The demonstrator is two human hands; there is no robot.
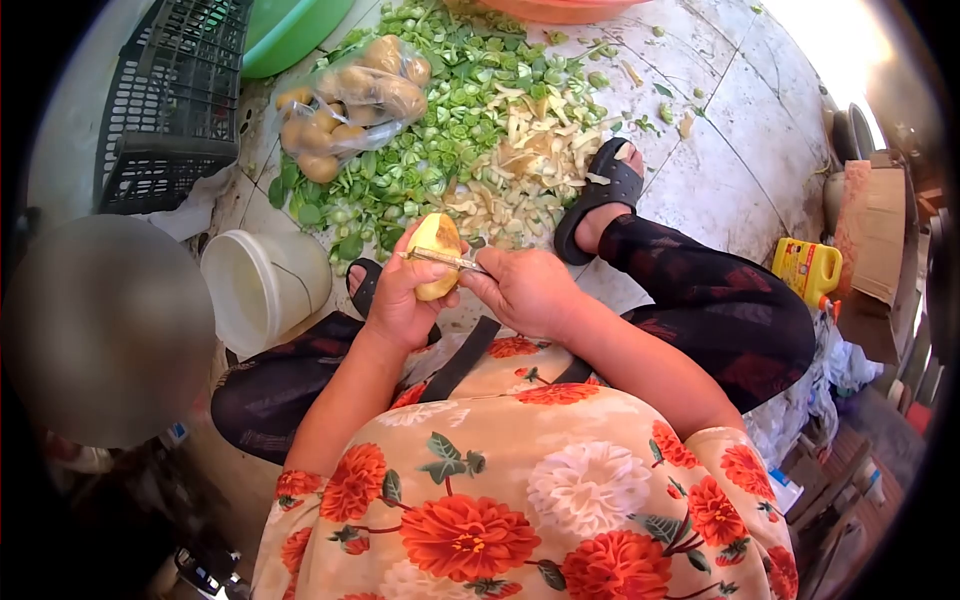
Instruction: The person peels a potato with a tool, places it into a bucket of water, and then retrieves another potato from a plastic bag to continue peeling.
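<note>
My left hand [398,290] is closed around a potato [437,237], held upright in front of my lap. Part of its surface is bare yellow flesh, and some brown skin shows near the blade. In my right hand [535,290] is a metal peeler [452,260], its blade lying across the potato. Beyond my hands, a heap of potato peelings [530,165] lies on the floor beside green vegetable trimmings [450,110]. A clear plastic bag [350,105] of several unpeeled potatoes rests on the trimmings.
A white bucket [245,290] stands at left, below a black plastic crate [170,110]. Green [290,35] and orange [565,8] basins sit at the far edge. At right are a yellow jug [805,270], a cardboard box [875,235] and plastic bags [825,380].
</note>
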